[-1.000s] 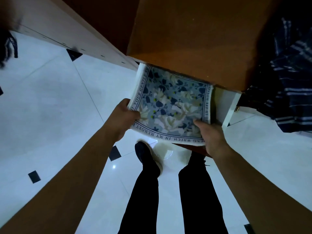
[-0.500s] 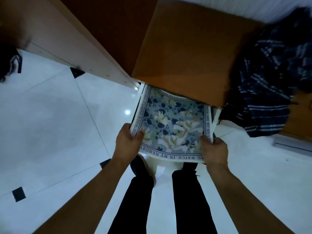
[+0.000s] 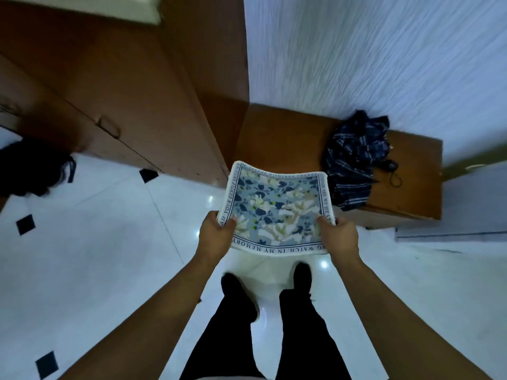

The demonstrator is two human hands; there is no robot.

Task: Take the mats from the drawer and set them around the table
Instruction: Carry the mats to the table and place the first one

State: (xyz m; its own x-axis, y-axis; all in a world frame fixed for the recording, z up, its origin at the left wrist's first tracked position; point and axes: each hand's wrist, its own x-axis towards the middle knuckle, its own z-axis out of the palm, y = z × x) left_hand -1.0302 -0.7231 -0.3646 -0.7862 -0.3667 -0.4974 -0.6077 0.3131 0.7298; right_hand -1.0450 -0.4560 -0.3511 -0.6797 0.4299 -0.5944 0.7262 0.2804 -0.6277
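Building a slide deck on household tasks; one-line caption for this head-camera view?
Both hands, left hand and right hand, hold floral mats above the white tiled floor.

- The mats (image 3: pixel 277 212) are held out in front of the body, above the floor (image 3: pixel 96 242), the left hand (image 3: pixel 215 234) at the near-left corner, the right hand (image 3: pixel 340 237) at the near-right.
- Below them, both feet stand on the floor.
- A low cabinet (image 3: pixel 288 138) stands behind the mats, against the wall (image 3: pixel 370 50).
- A cloth (image 3: pixel 354 160) lies on its top, toward the right.
- A tall cupboard (image 3: pixel 123 86) stands to the left of the cabinet.
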